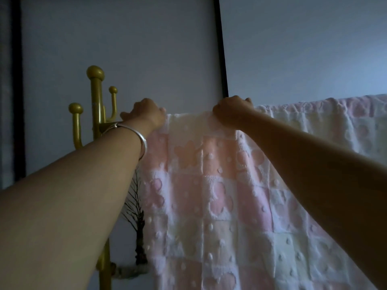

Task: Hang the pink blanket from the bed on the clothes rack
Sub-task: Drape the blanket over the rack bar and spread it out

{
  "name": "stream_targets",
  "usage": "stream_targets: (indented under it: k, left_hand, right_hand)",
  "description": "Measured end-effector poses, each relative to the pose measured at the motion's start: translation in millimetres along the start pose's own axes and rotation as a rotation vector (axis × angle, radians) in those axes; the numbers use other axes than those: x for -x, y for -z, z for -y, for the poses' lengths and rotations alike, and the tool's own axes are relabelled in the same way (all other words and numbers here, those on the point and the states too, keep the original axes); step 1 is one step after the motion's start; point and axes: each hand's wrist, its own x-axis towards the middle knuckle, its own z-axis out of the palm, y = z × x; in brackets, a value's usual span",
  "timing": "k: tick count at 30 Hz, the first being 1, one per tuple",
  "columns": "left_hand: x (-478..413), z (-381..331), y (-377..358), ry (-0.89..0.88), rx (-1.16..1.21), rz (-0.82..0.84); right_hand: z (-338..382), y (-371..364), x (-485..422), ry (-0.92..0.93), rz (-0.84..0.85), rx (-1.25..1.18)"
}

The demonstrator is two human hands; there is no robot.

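- Pink blanket [219, 195] is draped over the top bar of the clothes rack [96, 101], hanging down in front and running off toward the right, where its top edge bunches up a bit.
- Left hand [144, 114] is closed on the blanket's top left corner, right at the bar. There's a silver bangle [140, 139] on that wrist.
- Right hand [232, 113] is curled into a fist on the top edge too, a little way right of the left one, fabric pinched under the fingers.
- The rack's gold post with its round knobs sticks up just left of the left hand, and the forearm crosses in front of it.
- Behind it all: pale wall [125, 49] and a dark vertical strip [222, 49] coming down to about where the right hand is.
- Some dry twiggy branch thing [136, 206] stands low down between the post and the blanket, partly covered by the blanket's edge.
- Can't actually see the bar itself, the fabric hides it. The room is dim, and the blanket's bottom and right end are cut off.
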Motion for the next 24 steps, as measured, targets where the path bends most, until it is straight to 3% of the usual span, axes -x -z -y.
stream_targets:
  k: [2,6,8,10,12,18,24]
  left_hand:
    - [5,-2,0,-0.011,-0.065,0.046]
    - [25,-22,-3,-0.235,-0.127,-0.096]
    - [34,-36,-9,-0.361,-0.048,-0.036]
    - [40,-51,-16,-0.395,-0.075,0.054]
    - [45,-63,-21,-0.398,-0.127,0.037]
    - [94,-122,-41,-0.595,0.053,-0.112]
    - [158,-192,-71,-0.826,0.138,0.027]
  right_hand:
    - [-3,0,-1,-0.013,-0.014,-0.005]
    - [-12,-4,6,0.021,-0.069,-0.027]
    - [-19,-8,16,0.062,-0.131,0.021]
    - [-33,-10,27,0.059,-0.195,0.037]
    - [-51,-11,36,0.019,-0.235,0.012]
    - [-115,-11,73,-0.054,-0.306,-0.09]
    - [-186,-19,116,-0.136,-0.27,-0.225]
